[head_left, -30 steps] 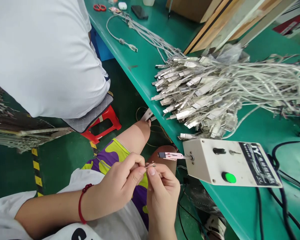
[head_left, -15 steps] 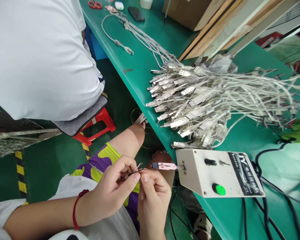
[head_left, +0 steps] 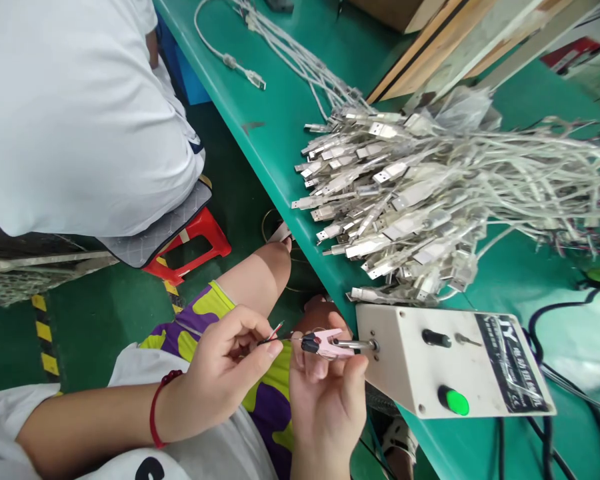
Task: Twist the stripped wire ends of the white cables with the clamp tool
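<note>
Green surface runs diagonally alongside a green floor. Just off its edge, thin wires lie pinched between thumb and fingers of the left hand, one dark strand reaching the black-tipped pink clip. Fingers of the right hand curl loosely behind the clip—whether they squeeze it, I cannot tell. A metal rod joins it to the pale machine; beyond lie heaped USB cables.

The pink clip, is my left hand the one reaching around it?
No, the right hand has its fingers around the pink clip, while the left hand pinches thin wires beside it.
</note>
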`<control>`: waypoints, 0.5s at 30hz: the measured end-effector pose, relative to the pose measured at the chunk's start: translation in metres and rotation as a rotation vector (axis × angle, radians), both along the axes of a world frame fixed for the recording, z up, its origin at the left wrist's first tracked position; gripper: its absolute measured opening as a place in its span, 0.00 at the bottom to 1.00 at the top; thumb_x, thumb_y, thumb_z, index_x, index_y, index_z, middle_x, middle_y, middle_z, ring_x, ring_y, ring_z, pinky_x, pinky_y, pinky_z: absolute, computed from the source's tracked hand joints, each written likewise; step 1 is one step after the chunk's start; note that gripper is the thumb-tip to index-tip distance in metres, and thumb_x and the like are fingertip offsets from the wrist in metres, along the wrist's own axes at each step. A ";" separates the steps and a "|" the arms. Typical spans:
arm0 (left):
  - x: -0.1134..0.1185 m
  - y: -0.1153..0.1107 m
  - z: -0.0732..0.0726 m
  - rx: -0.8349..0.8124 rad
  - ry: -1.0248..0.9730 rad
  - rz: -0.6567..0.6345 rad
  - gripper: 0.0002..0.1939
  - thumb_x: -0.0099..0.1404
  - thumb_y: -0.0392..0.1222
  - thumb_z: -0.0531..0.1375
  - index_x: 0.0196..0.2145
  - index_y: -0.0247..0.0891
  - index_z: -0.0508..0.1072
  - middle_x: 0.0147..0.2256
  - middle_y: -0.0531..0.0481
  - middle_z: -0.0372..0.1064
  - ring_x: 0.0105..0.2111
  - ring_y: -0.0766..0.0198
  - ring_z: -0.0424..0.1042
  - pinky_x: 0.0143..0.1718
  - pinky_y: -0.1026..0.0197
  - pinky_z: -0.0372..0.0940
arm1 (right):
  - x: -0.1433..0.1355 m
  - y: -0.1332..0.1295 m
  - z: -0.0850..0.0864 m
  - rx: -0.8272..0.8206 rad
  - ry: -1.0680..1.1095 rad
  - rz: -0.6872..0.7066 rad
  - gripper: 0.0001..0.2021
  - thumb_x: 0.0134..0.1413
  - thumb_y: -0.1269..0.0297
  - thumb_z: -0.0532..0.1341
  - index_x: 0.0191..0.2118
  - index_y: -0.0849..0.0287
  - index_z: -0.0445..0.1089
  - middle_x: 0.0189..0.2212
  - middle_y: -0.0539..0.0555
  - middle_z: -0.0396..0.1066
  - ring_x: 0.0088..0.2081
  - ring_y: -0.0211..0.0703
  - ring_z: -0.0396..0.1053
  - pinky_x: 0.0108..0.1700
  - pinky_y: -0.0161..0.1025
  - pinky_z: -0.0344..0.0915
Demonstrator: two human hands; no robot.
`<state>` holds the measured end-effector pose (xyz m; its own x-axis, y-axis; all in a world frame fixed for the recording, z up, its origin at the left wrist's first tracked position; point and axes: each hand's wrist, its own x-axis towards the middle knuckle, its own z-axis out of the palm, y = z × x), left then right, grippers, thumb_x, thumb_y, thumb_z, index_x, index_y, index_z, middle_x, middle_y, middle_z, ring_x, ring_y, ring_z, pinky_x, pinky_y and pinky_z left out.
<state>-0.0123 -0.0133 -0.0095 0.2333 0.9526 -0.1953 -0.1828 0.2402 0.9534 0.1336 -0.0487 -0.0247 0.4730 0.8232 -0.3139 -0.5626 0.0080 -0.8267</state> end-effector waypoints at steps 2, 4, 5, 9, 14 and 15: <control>0.001 0.000 0.000 -0.007 -0.007 -0.012 0.10 0.74 0.46 0.70 0.38 0.40 0.76 0.28 0.54 0.70 0.24 0.69 0.66 0.25 0.68 0.62 | 0.003 0.000 -0.003 0.003 -0.008 -0.013 0.22 0.62 0.39 0.74 0.50 0.49 0.85 0.17 0.40 0.52 0.21 0.36 0.48 0.30 0.37 0.60; 0.002 0.000 0.000 -0.014 -0.017 -0.021 0.10 0.75 0.46 0.70 0.38 0.40 0.76 0.29 0.54 0.71 0.25 0.68 0.67 0.26 0.68 0.63 | 0.004 0.000 -0.006 0.001 -0.028 -0.024 0.19 0.63 0.41 0.75 0.48 0.50 0.85 0.15 0.38 0.48 0.19 0.35 0.45 0.30 0.37 0.62; 0.002 0.000 0.000 -0.019 -0.023 -0.025 0.09 0.75 0.45 0.69 0.39 0.40 0.77 0.29 0.54 0.72 0.25 0.68 0.68 0.27 0.68 0.64 | 0.005 -0.001 -0.007 -0.001 -0.034 -0.037 0.18 0.63 0.42 0.75 0.47 0.50 0.85 0.14 0.37 0.47 0.18 0.34 0.44 0.30 0.37 0.63; 0.004 0.000 -0.002 -0.053 -0.051 -0.031 0.08 0.75 0.45 0.70 0.39 0.41 0.77 0.29 0.55 0.71 0.26 0.69 0.67 0.27 0.70 0.64 | 0.005 -0.001 -0.007 0.000 -0.033 -0.064 0.16 0.64 0.44 0.75 0.45 0.50 0.85 0.13 0.36 0.49 0.17 0.32 0.44 0.34 0.38 0.69; 0.005 -0.002 -0.005 -0.089 -0.071 -0.067 0.10 0.76 0.47 0.69 0.39 0.41 0.76 0.29 0.55 0.70 0.26 0.70 0.67 0.27 0.71 0.62 | 0.004 0.001 -0.003 0.002 0.007 -0.058 0.15 0.62 0.44 0.77 0.45 0.48 0.87 0.13 0.36 0.50 0.18 0.31 0.42 0.33 0.35 0.68; 0.005 -0.002 -0.005 -0.090 -0.071 -0.078 0.10 0.77 0.47 0.69 0.39 0.41 0.77 0.30 0.55 0.70 0.27 0.69 0.67 0.27 0.70 0.63 | 0.005 0.002 -0.002 0.004 0.020 -0.050 0.15 0.62 0.45 0.77 0.45 0.48 0.87 0.13 0.36 0.49 0.18 0.31 0.41 0.32 0.33 0.66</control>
<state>-0.0069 -0.0157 -0.0146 0.3226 0.9103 -0.2595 -0.2267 0.3405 0.9125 0.1382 -0.0471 -0.0264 0.5072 0.7999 -0.3207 -0.5779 0.0396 -0.8151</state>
